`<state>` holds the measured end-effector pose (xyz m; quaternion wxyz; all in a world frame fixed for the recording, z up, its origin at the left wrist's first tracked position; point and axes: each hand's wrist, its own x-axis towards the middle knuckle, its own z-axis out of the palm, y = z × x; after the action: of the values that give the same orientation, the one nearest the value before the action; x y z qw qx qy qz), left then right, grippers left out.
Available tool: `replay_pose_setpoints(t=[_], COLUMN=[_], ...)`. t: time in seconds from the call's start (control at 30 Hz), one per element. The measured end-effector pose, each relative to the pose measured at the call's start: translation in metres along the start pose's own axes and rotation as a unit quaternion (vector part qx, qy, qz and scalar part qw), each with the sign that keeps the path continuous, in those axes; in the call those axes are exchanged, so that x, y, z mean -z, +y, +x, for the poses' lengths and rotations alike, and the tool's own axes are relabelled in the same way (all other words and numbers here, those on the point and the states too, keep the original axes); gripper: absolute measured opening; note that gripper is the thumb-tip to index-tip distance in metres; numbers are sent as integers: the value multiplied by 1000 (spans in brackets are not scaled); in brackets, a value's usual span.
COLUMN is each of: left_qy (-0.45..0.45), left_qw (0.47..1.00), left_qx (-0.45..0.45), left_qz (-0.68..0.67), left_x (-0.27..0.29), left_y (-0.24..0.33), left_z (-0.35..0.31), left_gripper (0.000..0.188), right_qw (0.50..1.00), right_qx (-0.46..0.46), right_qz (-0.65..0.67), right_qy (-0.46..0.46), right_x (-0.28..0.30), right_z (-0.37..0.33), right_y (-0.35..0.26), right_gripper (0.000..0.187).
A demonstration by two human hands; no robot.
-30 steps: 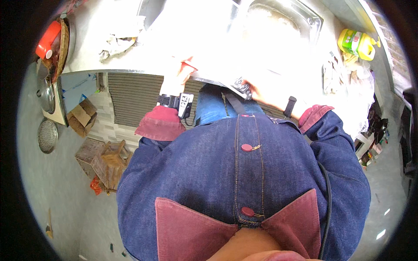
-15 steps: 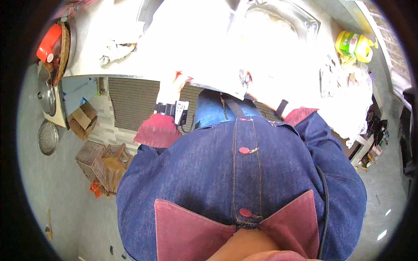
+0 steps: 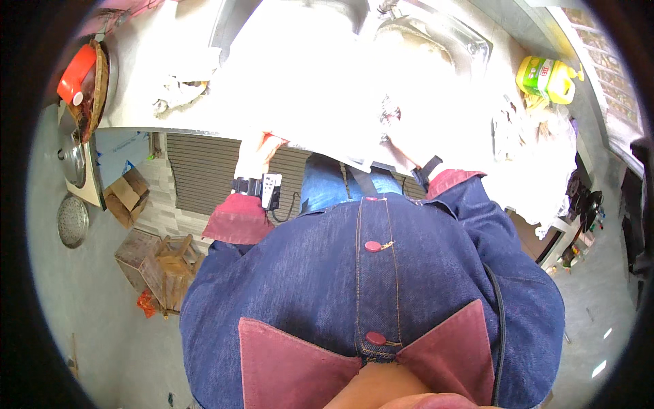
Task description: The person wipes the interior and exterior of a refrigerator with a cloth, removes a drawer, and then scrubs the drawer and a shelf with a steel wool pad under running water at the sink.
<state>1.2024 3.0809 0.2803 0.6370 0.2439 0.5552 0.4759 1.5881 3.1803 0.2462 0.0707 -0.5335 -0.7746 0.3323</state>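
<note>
Glare washes out the middle of the head view. A broad, pale, flat piece [image 3: 327,151] with a thin metallic near edge juts over the counter's front; its kind and full outline are lost in the brightness. My left hand [image 3: 264,148] is closed on its near left edge. Over its right part is my right hand [image 3: 397,138], largely bleached out, with a grey wiry scouring pad [image 3: 390,112] at its fingers, pressed against the bright surface. A metal sink basin [image 3: 477,51] with a tap [image 3: 386,7] lies beyond.
A crumpled cloth [image 3: 180,92] lies on the counter [image 3: 136,109] to the left, near a red-handled item [image 3: 78,71]. At right stand a yellow jug [image 3: 545,78] and white plastic bags [image 3: 538,163]. A wooden stool [image 3: 178,255] and cardboard box [image 3: 126,198] are on the floor.
My right hand and the scouring pad have moved away from the near edge, farther onto the bright surface. My left hand keeps its hold on the edge. The whole view has shifted slightly.
</note>
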Motion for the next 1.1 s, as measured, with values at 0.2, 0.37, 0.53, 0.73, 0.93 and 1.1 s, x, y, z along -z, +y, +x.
replay_pose_setpoints(t=[0.2, 0.37, 0.53, 0.73, 0.93, 1.1], left_qy=[11, -1, -16, -33, -2, 111], left_qw=[1000, 1000, 1000, 999, 999, 940], left_qx=[-20, -18, -11, 26, -24, 146], left_qz=[5, -18, -24, 24, -35, -288], left_x=[1, -1, -2, 0, 3, 27], left_y=[-2, 0, 3, 5, -6, -2], left_z=[-1, 2, -5, -11, -12, 30], left_gripper=[21, 20, 20, 23, 22, 28], right_qw=[998, 996, 994, 988, 952, 995], right_qx=[26, -43, -60, -29, 120, -21], right_qz=[0, -38, -88, -152, -265, -82], right_qy=[-54, -73, 5, -1, 91, -47], right_x=[20, 8, 45, 37, 40, 30], right_z=[60, 16, 83, 131, 115, 59], right_y=[50, -4, -43, -68, -39, 13], right_gripper=[32, 32, 32, 32, 25, 23])
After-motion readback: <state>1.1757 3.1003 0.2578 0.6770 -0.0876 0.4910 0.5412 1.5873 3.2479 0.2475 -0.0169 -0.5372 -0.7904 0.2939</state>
